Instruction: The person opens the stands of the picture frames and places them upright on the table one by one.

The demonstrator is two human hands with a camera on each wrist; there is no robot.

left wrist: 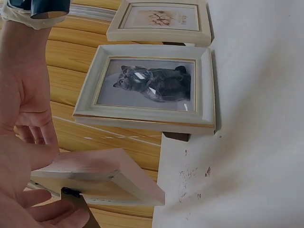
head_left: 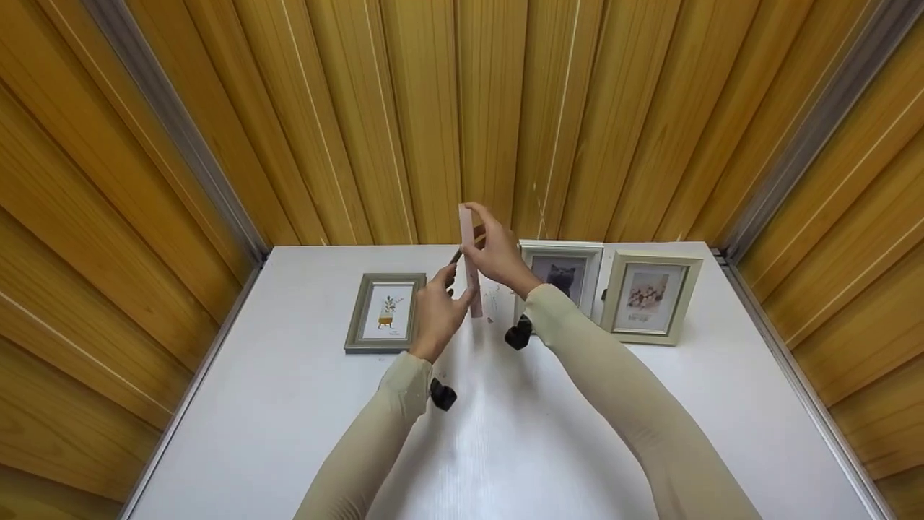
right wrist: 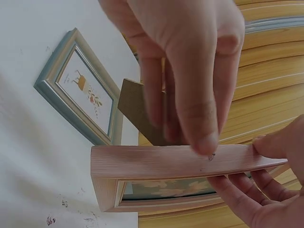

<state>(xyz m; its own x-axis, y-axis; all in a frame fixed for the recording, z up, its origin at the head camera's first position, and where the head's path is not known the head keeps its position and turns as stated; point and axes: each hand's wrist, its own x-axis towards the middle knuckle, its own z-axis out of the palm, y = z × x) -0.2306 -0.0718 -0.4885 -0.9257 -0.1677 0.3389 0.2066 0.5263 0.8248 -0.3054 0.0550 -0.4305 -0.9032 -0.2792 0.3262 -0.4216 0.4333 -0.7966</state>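
Observation:
A pink picture frame (head_left: 471, 274) is upright, edge-on to the head view, raised at the middle of the white table. My right hand (head_left: 498, 253) grips it: in the right wrist view, thumb on the edge and fingers at the glazed front. My left hand (head_left: 442, 310) is at its back. In the right wrist view its thumb touches the frame's side edge, while its fingers lie by the brown easel stand (right wrist: 137, 109), partly hidden. The left wrist view shows this stand swung out from the back panel (left wrist: 99, 185). Part of the picture shows in the right wrist view.
A grey-green frame with a plant picture (head_left: 385, 314) lies on the left. To the right, a white cat-picture frame (left wrist: 147, 90) and a cream frame (head_left: 652, 297) stand up. Small reddish marks (left wrist: 207, 172) dot the white table (head_left: 505, 448). Wooden slat walls (head_left: 426, 108) enclose the back and sides.

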